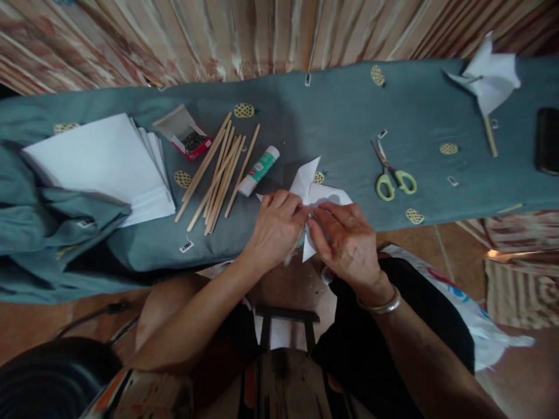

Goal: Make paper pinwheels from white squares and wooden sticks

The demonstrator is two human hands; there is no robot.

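Note:
Both my hands meet at the centre of a white paper pinwheel point(328, 193) at the front edge of the cloth-covered bench. My left hand point(279, 224) is closed on the paper from the left, its fingers curled over the middle. From the right, my right hand point(347, 238) pinches near the same centre, thumb and fingertips close together. Whatever lies between the fingertips is too small to make out. Left of the hands lie a glue stick point(259, 170) and several wooden sticks point(218, 174). Green-handled scissors point(393, 174) rest to the right, blades partly apart.
A stack of white paper point(100, 166) lies at the left on the green cloth point(323, 105). Beside it stands an open red box point(190, 139) of small dark pieces. A pinwheel on a stick point(491, 81) lies far right, near a dark phone-like object point(547, 141).

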